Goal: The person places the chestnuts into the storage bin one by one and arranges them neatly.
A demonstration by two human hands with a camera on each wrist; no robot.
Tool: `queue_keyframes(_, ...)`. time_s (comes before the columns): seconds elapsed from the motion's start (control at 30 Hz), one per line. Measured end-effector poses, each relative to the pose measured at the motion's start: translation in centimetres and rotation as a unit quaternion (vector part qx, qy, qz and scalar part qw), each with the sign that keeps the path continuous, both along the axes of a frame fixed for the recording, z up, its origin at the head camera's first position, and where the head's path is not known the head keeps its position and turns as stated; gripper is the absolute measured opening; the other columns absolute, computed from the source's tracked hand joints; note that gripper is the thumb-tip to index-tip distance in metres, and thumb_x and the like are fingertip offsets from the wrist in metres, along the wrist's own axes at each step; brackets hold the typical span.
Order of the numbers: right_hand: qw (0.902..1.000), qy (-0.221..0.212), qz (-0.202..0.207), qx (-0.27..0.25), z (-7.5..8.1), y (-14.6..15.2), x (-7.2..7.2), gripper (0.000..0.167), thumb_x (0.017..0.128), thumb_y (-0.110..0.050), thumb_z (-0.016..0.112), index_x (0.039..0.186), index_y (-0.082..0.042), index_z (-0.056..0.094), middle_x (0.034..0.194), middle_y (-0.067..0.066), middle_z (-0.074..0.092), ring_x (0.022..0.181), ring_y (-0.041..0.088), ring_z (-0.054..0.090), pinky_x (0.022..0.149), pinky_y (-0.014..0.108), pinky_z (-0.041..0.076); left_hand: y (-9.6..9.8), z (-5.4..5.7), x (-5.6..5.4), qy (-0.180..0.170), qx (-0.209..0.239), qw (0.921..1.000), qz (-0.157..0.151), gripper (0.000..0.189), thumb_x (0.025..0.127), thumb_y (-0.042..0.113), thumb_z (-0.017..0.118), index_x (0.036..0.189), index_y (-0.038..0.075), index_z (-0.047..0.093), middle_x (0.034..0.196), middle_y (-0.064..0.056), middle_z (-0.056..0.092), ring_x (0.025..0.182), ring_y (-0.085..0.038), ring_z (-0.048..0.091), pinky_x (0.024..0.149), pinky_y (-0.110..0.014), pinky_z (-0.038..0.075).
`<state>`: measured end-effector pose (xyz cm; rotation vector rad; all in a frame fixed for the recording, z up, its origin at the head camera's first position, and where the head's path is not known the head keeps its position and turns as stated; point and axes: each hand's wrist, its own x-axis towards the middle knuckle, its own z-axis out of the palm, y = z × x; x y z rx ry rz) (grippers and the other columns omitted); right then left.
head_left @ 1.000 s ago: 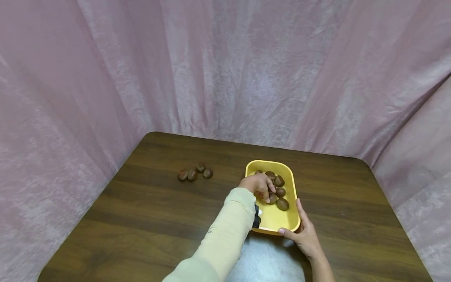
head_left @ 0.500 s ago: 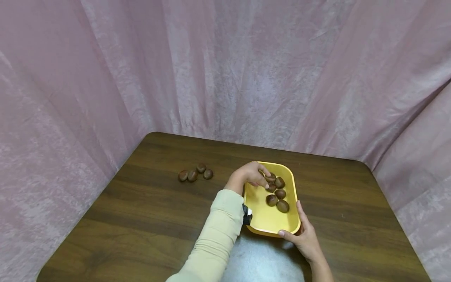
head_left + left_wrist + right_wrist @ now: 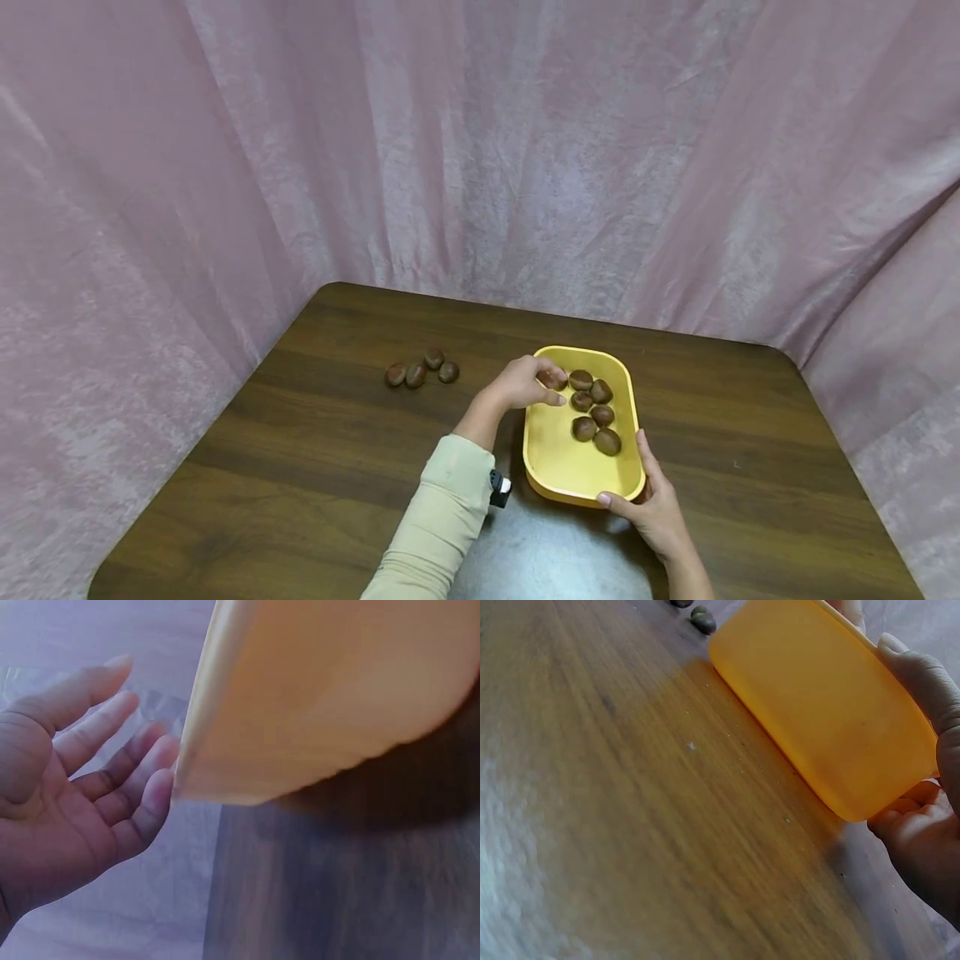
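Observation:
A yellow plastic tub (image 3: 558,467) holds several brown chestnuts (image 3: 607,442), grouped toward its far and right sides. Over its far left rim reaches my left hand (image 3: 527,382), fingers loosely bent above one chestnut (image 3: 552,380). The left wrist view shows this hand (image 3: 90,765) holding nothing, its little finger right at the tub's rim. At the near right corner my right hand (image 3: 657,510) grips the tub, thumb on the near rim and fingers along the right side. The right wrist view shows the tub's outer wall (image 3: 817,712) beside the right thumb (image 3: 922,679).
Several more chestnuts (image 3: 416,376) lie in a small group on the dark wooden table (image 3: 300,467), left of the tub. A pink velvet curtain (image 3: 525,167) hangs behind and around the table.
My left hand has drawn back leftward from among the chestnuts to the tub's left rim, uncovering more of them. My right hand keeps its grip on the tub's corner.

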<state>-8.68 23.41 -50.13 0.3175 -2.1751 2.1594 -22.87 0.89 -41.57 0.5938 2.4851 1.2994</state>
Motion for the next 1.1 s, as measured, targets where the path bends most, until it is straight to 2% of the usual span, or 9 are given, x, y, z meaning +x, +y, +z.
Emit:
queue_keyframes(0.23, 1.0, 0.006, 0.0, -0.007, 0.1, 0.1, -0.2, 0.107, 0.07, 0.018, 0.07, 0.149, -0.004, 0.001, 0.146, 0.033, 0.007, 0.113, 0.019, 0.051, 0.084, 0.026, 0.047, -1.1, -1.2, 0.3, 0.061, 0.028, 0.9969, 0.04, 0.028, 0.079, 0.016, 0.075, 0.106, 0.017, 0.068, 0.104, -0.005, 0.062, 0.089, -0.018, 0.056, 0.069, -0.027, 0.047)
queue_keyframes(0.43, 1.0, 0.001, -0.002, 0.003, 0.1, 0.0, -0.4, 0.107, 0.071, 0.016, 0.071, 0.149, -0.004, 0.001, 0.147, 0.032, 0.006, 0.115, 0.017, 0.049, 0.086, 0.026, 0.045, -2.0, -2.1, 1.0, 0.094, 0.031, 0.9931, 0.063, 0.034, 0.08, 0.017, 0.075, 0.113, 0.012, 0.066, 0.093, 0.001, 0.055, 0.085, -0.019, 0.052, 0.07, -0.028, 0.044)
queue_keyframes(0.63, 1.0, -0.002, 0.0, 0.001, -0.2, -0.1, -0.4, 0.106, 0.071, 0.016, 0.071, 0.149, -0.005, 0.001, 0.147, 0.032, 0.007, 0.115, 0.019, 0.049, 0.085, 0.026, 0.045, -3.5, -2.8, 1.6, 0.107, 0.033, 0.9908, 0.075, 0.038, 0.081, 0.019, 0.074, 0.116, 0.011, 0.064, 0.106, -0.007, 0.058, 0.096, -0.024, 0.054, 0.078, -0.035, 0.046)
queue_keyframes(0.83, 1.0, -0.004, -0.003, -0.003, -0.1, -0.2, -0.4, 0.107, 0.071, 0.016, 0.07, 0.149, -0.006, 0.001, 0.146, 0.032, 0.01, 0.112, 0.023, 0.051, 0.083, 0.026, 0.047, -5.2, -3.1, 1.6, 0.112, 0.049, 0.9889, 0.085, 0.04, 0.081, 0.019, 0.074, 0.118, 0.01, 0.063, 0.112, -0.007, 0.057, 0.105, -0.03, 0.053, 0.083, -0.039, 0.046)
queue_keyframes(1.1, 1.0, -0.001, 0.003, -0.007, -0.1, -0.3, -0.6, 0.107, 0.071, 0.017, 0.07, 0.149, -0.006, 0.001, 0.147, 0.031, 0.008, 0.116, 0.022, 0.048, 0.086, 0.027, 0.045, -7.5, -3.1, 1.4, 0.107, 0.032, 0.987, 0.116, 0.042, 0.079, 0.022, 0.076, 0.119, 0.016, 0.063, 0.117, -0.005, 0.056, 0.105, -0.026, 0.052, 0.083, -0.04, 0.046)
